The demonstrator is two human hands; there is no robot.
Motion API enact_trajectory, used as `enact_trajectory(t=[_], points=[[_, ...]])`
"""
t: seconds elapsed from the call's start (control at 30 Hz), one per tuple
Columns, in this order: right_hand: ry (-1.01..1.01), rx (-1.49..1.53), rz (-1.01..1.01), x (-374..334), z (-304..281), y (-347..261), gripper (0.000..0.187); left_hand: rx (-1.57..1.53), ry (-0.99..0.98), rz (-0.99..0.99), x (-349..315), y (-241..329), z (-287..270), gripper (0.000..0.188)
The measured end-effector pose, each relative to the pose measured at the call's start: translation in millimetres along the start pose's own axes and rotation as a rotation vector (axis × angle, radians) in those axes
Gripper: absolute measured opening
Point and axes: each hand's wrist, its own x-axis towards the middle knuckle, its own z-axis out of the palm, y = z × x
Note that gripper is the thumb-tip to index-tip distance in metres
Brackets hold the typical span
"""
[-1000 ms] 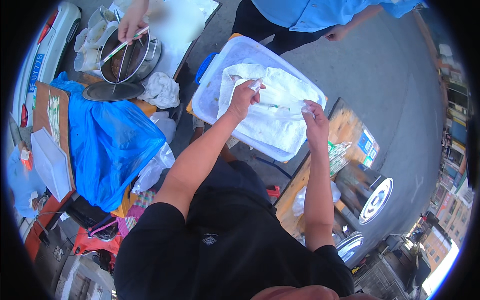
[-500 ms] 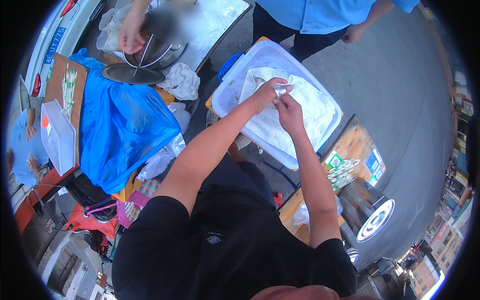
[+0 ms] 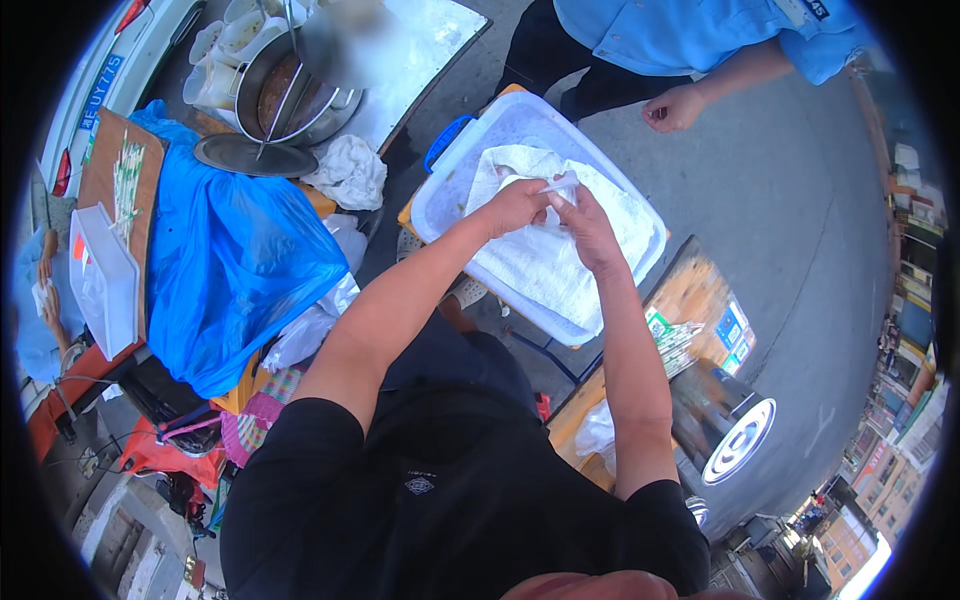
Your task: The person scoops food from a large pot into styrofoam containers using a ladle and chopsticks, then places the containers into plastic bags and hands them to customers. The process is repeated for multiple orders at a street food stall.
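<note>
My left hand (image 3: 516, 207) and my right hand (image 3: 593, 230) meet over a white plastic tub (image 3: 445, 185). Between them, the fingers of both pinch a thin, whitish, see-through plastic bag (image 3: 564, 185). Its lower part is hidden by my fingers, and I cannot tell whether anything is inside. Beneath my hands a white towel (image 3: 570, 275) lies spread in the tub, covering most of its bottom. A blue handle (image 3: 446, 142) sticks out at the tub's left side.
Far left stand a divided metal pot (image 3: 290, 100) of dark food and its lid (image 3: 254, 155), by a crumpled cloth (image 3: 348, 172). A blue plastic sheet (image 3: 240, 250) covers things at left. A person in a blue shirt (image 3: 680, 35) stands beyond the tub. A metal canister (image 3: 715, 415) is at right.
The other person's hand over the pot has gone from view. The bag now sticks up more between my fingers. The blue-shirted person's arm reaches lower and farther out.
</note>
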Motion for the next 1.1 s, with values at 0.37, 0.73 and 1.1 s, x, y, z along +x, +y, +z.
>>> enact_trajectory(t=[0.37,0.73,1.1], points=[[0.052,0.41,-0.035,12.8,-17.7,40.8,0.02,-0.191,-0.106,0.045,1.8,6.6,-16.2,0.018],[-0.14,-0.505,-0.18,-9.1,-9.9,1.1,0.017,-0.655,-0.272,-0.099,13.8,-4.0,-49.1,0.026],[0.144,-1.389,-0.525,2.5,-4.2,8.0,0.022,-0.376,-0.185,-0.168,9.9,21.7,-23.8,0.033]])
